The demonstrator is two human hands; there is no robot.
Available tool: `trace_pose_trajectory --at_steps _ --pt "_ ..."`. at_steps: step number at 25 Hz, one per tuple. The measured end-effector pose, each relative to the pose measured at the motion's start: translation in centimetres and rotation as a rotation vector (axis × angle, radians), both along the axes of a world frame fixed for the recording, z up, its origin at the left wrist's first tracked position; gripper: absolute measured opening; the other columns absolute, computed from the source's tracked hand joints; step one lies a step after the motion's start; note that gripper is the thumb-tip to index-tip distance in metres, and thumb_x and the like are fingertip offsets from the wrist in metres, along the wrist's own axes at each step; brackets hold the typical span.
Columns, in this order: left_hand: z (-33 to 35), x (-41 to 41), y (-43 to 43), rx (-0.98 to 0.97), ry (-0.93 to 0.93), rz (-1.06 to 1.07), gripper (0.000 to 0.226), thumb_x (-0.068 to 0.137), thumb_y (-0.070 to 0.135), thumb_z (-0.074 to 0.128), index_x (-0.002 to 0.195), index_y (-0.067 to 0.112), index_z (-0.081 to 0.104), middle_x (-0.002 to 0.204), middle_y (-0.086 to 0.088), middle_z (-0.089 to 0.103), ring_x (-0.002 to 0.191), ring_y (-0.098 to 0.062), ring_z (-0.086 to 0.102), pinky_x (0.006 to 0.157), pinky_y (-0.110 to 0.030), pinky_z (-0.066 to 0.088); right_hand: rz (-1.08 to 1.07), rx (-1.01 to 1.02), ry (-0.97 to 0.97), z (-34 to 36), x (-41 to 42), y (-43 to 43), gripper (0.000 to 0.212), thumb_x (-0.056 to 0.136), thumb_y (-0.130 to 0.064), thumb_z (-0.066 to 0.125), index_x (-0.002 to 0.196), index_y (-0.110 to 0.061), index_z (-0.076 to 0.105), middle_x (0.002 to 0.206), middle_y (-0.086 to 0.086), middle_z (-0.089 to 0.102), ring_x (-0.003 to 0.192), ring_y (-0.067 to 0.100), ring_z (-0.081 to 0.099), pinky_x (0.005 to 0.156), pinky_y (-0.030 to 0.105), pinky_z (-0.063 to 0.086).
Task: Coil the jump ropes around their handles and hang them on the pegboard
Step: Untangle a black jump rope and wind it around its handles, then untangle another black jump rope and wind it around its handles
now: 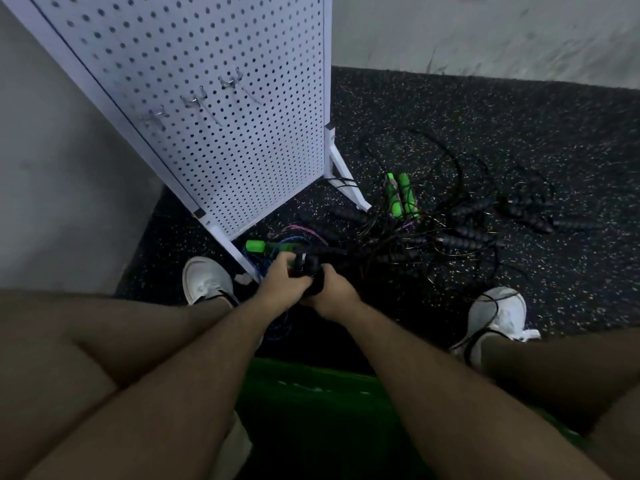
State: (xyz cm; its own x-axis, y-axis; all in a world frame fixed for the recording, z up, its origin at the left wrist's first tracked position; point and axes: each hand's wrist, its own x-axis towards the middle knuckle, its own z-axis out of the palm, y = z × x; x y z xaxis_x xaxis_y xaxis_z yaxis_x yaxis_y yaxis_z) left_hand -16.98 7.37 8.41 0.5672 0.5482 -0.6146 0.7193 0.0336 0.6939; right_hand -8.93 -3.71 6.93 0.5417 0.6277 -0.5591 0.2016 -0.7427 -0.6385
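A white perforated metal pegboard (214, 98) on a white stand leans at the left and carries three small metal hooks (195, 98), all bare. Below it, both forearms reach forward and down. The left hand (278, 282) curls its fingers over a pair of black ribbed jump-rope handles (310, 266), and the right hand (334, 296) grips the same handles from beneath. Further right, two bright green foam handles (400, 195) lie side by side on the black speckled rubber floor (519, 109), beside a tangle of black ropes and handles (464, 233)

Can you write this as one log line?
left hand and right hand: gripping black handles | pegboard hooks: no rope hung | other ropes: tangled on floor
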Motion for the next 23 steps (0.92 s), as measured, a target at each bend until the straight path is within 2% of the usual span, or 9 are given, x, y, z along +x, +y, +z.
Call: trace_pose_trajectory --at_steps 3,8,10,13,15,18,21,23 --pt "-3.7 -1.7 0.7 -0.04 0.032 0.02 0.076 0.087 0.022 0.079 0.148 0.018 0.035 0.136 -0.008 0.051 0.121 -0.027 0.054 0.102 -0.044 0.05 0.017 0.002 0.068 -3.4 -1.9 1.3 0.061 0.084 -0.04 0.073 0.134 -0.021 0.044 0.118 0.006 0.067 0.1 0.028 0.066 0.076 0.035 0.053" --pt "-7.2 -3.1 2.3 0.05 0.065 0.124 0.079 0.078 0.027 0.087 0.14 0.017 0.04 0.129 -0.008 0.056 0.116 -0.026 0.056 0.094 -0.037 0.05 0.034 0.023 0.169 -5.7 -2.0 2.6 0.072 0.085 -0.034 0.073 0.147 -0.027 0.038 0.131 0.006 0.063 0.107 0.024 0.064 0.087 0.04 0.058" --pt "-7.9 -3.2 2.3 0.109 0.072 0.126 0.082 0.075 0.036 0.089 0.138 0.019 0.04 0.127 -0.006 0.055 0.112 -0.024 0.057 0.092 -0.036 0.051 0.011 0.018 0.196 -6.1 -2.0 2.5 0.072 0.09 -0.026 0.069 0.152 -0.028 0.034 0.136 0.006 0.059 0.105 0.022 0.064 0.082 0.035 0.057" --pt "-8.8 -3.4 2.2 0.167 0.116 0.103 0.088 0.074 0.047 0.086 0.142 0.024 0.036 0.133 -0.009 0.051 0.115 -0.029 0.058 0.094 -0.046 0.055 -0.002 -0.003 0.2 -6.5 -2.5 2.7 0.072 0.093 -0.017 0.062 0.156 -0.029 0.03 0.144 0.006 0.053 0.105 0.024 0.066 0.077 0.032 0.057" --pt "-9.2 -3.5 2.2 0.189 0.179 0.073 0.09 0.076 0.05 0.083 0.146 0.025 0.033 0.136 -0.011 0.049 0.117 -0.033 0.057 0.095 -0.049 0.054 0.029 -0.026 0.176 -6.8 -3.0 2.8 0.072 0.093 -0.017 0.06 0.156 -0.028 0.027 0.146 0.007 0.052 0.104 0.024 0.066 0.075 0.032 0.058" --pt "-8.5 -3.6 2.3 0.177 0.204 0.074 0.094 0.071 0.054 0.082 0.145 0.025 0.032 0.135 -0.013 0.051 0.116 -0.034 0.058 0.096 -0.051 0.054 0.024 -0.013 0.162 -6.6 -3.6 2.6 0.068 0.094 -0.019 0.059 0.154 -0.025 0.029 0.14 0.007 0.057 0.093 0.02 0.067 0.062 0.027 0.054" --pt "-6.9 -3.7 1.4 0.208 0.17 0.128 0.091 0.071 0.053 0.082 0.143 0.025 0.035 0.134 -0.012 0.052 0.116 -0.035 0.059 0.094 -0.049 0.055 -0.001 0.025 0.099 -5.5 -3.8 2.5 0.055 0.091 -0.014 0.061 0.142 -0.02 0.042 0.128 0.008 0.061 0.1 0.026 0.064 0.074 0.037 0.057" --pt "-6.6 -3.7 0.8 0.265 0.216 0.182 0.094 0.076 0.051 0.081 0.151 0.025 0.029 0.138 -0.014 0.048 0.119 -0.037 0.056 0.094 -0.046 0.053 -0.031 0.054 0.051 -5.1 -4.3 3.0 0.041 0.088 -0.009 0.059 0.128 -0.015 0.052 0.122 0.008 0.06 0.106 0.028 0.06 0.084 0.042 0.057"
